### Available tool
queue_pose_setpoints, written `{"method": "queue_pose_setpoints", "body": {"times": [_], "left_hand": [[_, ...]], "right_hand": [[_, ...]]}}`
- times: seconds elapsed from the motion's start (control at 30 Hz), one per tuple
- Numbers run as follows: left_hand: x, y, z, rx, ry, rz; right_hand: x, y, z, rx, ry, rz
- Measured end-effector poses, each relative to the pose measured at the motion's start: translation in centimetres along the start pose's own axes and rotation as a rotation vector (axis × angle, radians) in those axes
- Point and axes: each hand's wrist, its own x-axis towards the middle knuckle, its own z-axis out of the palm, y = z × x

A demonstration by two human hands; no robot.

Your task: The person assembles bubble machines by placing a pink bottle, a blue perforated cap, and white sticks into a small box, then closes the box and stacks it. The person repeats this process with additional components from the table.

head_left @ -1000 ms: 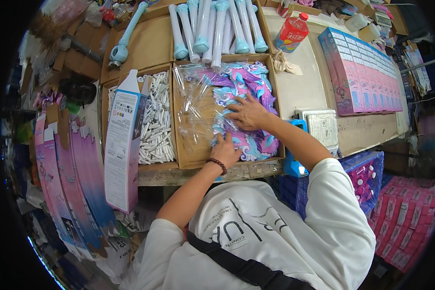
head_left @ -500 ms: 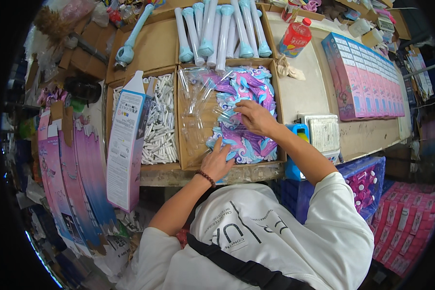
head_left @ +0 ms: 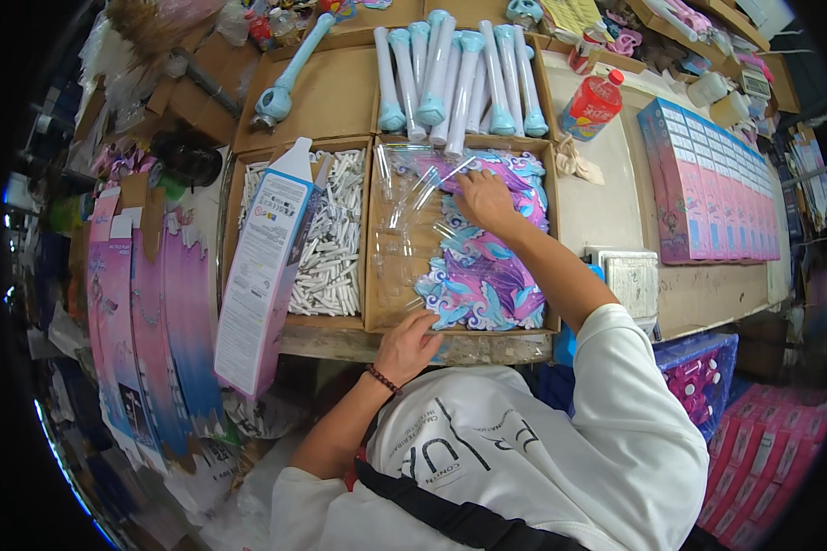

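My right hand point(head_left: 487, 204) reaches to the far part of a cardboard box point(head_left: 553, 317), its fingertips on a heap of purple and light-blue wing-shaped plastic pieces point(head_left: 487, 285). The fingers look stretched out, with nothing clearly gripped. My left hand point(head_left: 408, 351), with a beaded bracelet at the wrist, is at the box's front edge beside the nearest pieces. Its thumb and fingers are apart and it appears to hold nothing. Clear plastic tubes or blisters point(head_left: 397, 253) lie along the left side of the same box.
Left of it, another box holds many short white sticks point(head_left: 326, 266), with a tall pink-blue carton point(head_left: 262, 275) leaning across it. White tubes with light-blue ends point(head_left: 446, 83) and a light-blue wand point(head_left: 289, 78) lie behind. A red bottle point(head_left: 593, 106) and packed cartons point(head_left: 708, 184) stand right.
My right hand has moved farther into the heap, toward the box's far side. The left hand has drawn back from the pieces to the front edge. The whole view has shifted slightly.
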Motion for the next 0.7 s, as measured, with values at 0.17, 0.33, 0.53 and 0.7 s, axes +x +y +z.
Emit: {"method": "queue_pose_setpoints", "body": {"times": [0.17, 0.33, 0.53, 0.7], "left_hand": [[-1.0, -1.4, -0.8, -0.085, 0.003, -0.096], [-1.1, -2.2, -0.8, -0.143, -0.002, -0.125], [-0.8, -3.0, -1.1, -0.159, -0.044, -0.156], [-0.7, -3.4, -1.5, -0.178, -0.083, -0.146]], "right_hand": [[3.7, -2.0, 2.7, 0.977, -0.132, 0.803], [4.2, -3.8, 3.4, 1.524, -0.106, 1.150], [3.9, -3.7, 3.5, 1.568, -0.121, 1.079], [3.8, -4.2, 3.8, 1.719, 0.036, 1.122]]}}
